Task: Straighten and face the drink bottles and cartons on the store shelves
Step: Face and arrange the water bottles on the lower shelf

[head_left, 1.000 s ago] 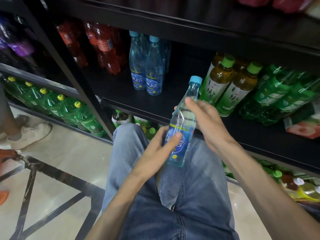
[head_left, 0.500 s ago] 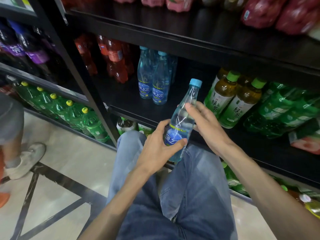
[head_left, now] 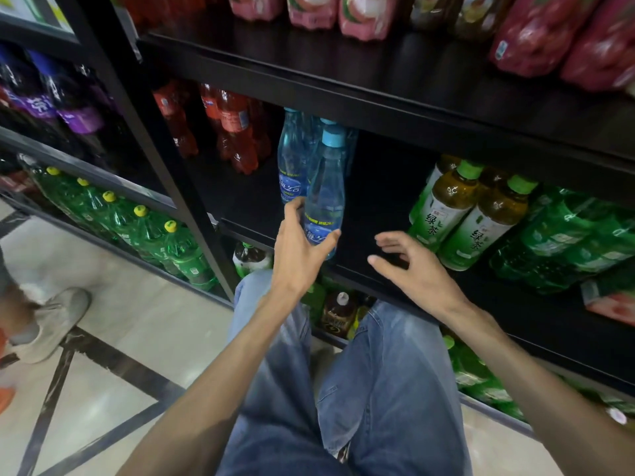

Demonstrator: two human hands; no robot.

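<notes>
A clear blue-capped bottle (head_left: 325, 190) with a blue label stands upright at the front edge of the middle black shelf (head_left: 371, 276). My left hand (head_left: 299, 249) is wrapped around its lower part, at the label. My right hand (head_left: 409, 266) hovers just to the right of it, fingers spread and holding nothing. Behind the held bottle stand more blue bottles (head_left: 292, 159). Green tea bottles (head_left: 457, 207) with green caps stand to the right on the same shelf.
Red drink bottles (head_left: 233, 128) stand at the shelf's left. Pink and red packs (head_left: 536, 32) fill the shelf above. Green soda bottles (head_left: 151, 231) and purple bottles (head_left: 68, 108) line the left unit. Another person's shoe (head_left: 51, 324) is on the floor at left.
The blue bottle went from in front of my knees up and forward onto the shelf edge. My right hand let go of it and pulled away to the right.
</notes>
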